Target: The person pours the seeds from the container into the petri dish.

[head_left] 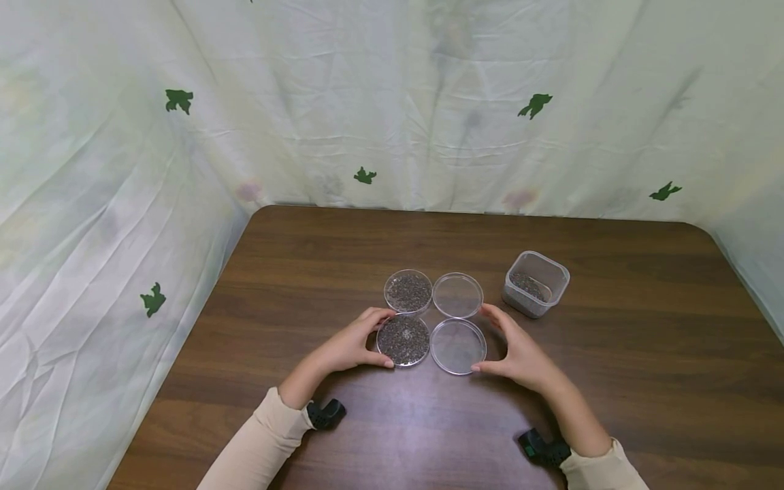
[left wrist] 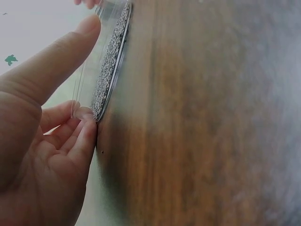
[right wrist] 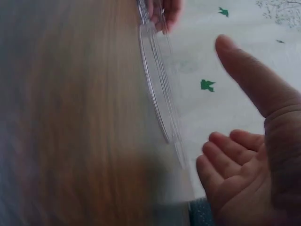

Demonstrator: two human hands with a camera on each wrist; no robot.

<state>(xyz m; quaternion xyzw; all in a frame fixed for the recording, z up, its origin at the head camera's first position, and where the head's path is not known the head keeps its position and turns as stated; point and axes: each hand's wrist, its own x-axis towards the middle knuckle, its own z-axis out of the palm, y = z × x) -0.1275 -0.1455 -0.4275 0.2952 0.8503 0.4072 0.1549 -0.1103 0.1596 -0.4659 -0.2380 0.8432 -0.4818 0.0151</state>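
Observation:
Two clear petri dishes on the left hold dark grey granules: a near one (head_left: 403, 340) and a far one (head_left: 408, 291). Beside them lie two clear round dish parts without granules, a near one (head_left: 458, 347) and a far one (head_left: 457, 295). My left hand (head_left: 358, 342) holds the near granule-filled dish (left wrist: 109, 70) at its rim, thumb on the near side and fingertips on the far side. Around the right edge of the near clear part (right wrist: 155, 84) my right hand (head_left: 519, 354) is spread, thumb tip right by its rim, fingers extended and apart from it.
A clear square plastic tub (head_left: 535, 284) with some of the same granules stands to the right, behind my right hand. The brown wooden table (head_left: 643, 327) ends at a pale curtain (head_left: 392, 102) with green cut-out shapes.

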